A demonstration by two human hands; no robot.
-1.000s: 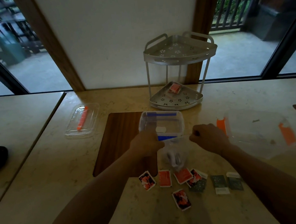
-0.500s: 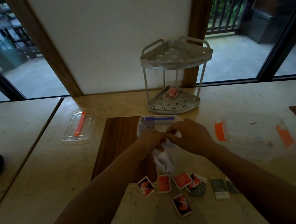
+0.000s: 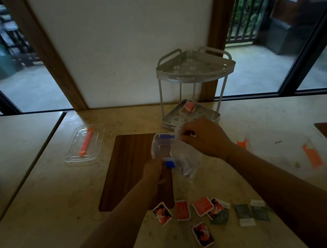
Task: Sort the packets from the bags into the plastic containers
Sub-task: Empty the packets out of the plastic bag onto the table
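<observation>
Step in hand: emptying a clear plastic bag into the blue-clipped container at frame centre, as I judge it; the bag hangs just over the container's right rim.
Right hand: fingers pinch the bag's upper end, holding it up above the container.
Left hand: curled at the container's near edge beside the blue clip; whether its grip closes on the container or on the bag's lower corner I cannot tell.
Next move: probably tip or shake the bag so whatever is inside drops into the container while the left hand steadies it; the contents are too blurred to name.
Loose packets on the bench, lower centre: five red ones, three of them with a dark picture, and about three green ones to their right.
Containers: two, the blue-clipped one and a larger orange-clipped container at right, which looks empty.
Lids: one clear lid with an orange clip, left of centre.
Rack: one two-tier corner rack behind, one red packet on its lower tier.
Bench: pale stone with a dark wooden inlay under the left forearm.
</observation>
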